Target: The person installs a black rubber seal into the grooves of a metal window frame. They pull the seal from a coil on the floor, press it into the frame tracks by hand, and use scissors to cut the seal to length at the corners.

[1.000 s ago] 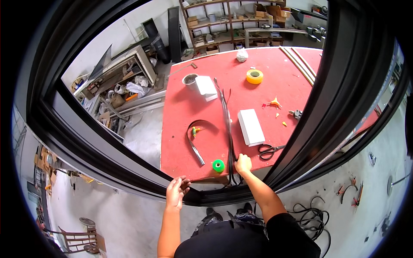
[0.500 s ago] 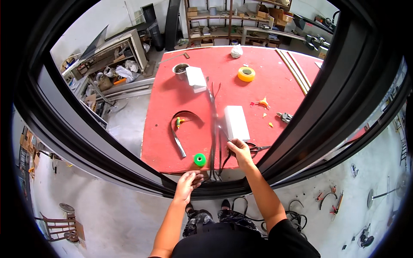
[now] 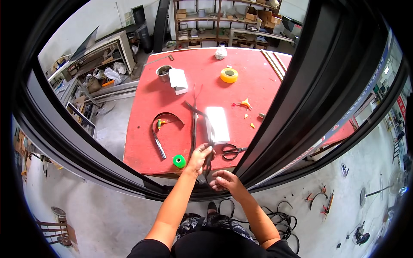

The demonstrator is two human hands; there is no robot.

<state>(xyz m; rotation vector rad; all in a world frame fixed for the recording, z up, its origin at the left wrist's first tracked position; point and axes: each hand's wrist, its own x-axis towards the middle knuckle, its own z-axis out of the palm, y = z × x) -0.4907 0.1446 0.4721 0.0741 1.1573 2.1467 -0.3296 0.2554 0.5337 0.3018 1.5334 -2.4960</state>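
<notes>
A dark, flexible rubber-like strip [image 3: 211, 125] hangs in front of me over the near edge of the red table, its upper part bent to the left. My left hand [image 3: 201, 158] is closed round it. Just below and to the right, my right hand [image 3: 224, 180] has its fingers curled beside the strip's lower part; whether they pinch it is hidden. More long strips [image 3: 194, 129] lie on the table left of the one I hold. Right of my left hand rest black-handled scissors [image 3: 231, 151], and a white box [image 3: 218, 124] lies beyond them. A green roll [image 3: 179, 161] is left of my left hand.
A dark frame [image 3: 275, 142] surrounds the opening I reach through. On the red table [image 3: 163, 99] are yellow tape [image 3: 229, 75], a metal pot [image 3: 164, 72], an open white box [image 3: 178, 81], a curved strip [image 3: 155, 137] and an orange tool [image 3: 246, 103]. Black tubing [image 3: 284, 221] lies coiled on the floor.
My left hand has moved up and right from beside the green roll and taken hold of the strip. My right hand has let go higher up and come down. The view has shifted right.
</notes>
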